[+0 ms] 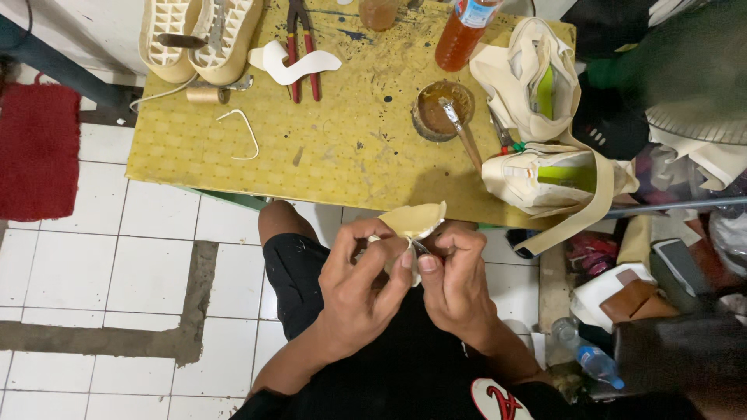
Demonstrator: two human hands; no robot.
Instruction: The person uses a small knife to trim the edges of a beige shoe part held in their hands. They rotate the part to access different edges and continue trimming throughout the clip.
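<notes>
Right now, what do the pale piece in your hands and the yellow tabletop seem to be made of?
The pale piece, pinched by left hand and right hand, looks like thin cream leather or imitation leather: matte, bending softly. The tabletop looks like board under patterned yellow vinyl, stained with dark blotches.

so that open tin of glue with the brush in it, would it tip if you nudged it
Probably not easily: the glue tin looks low and wide. The brush leans over its rim, so a knock there might lever it. Its contents look sticky, likely messy if spilled.

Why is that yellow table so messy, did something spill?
Dark paint-like splatters speckle the yellow table near its far edge. The glue pot has a crusty brown rim, with a brush left in it.
</notes>
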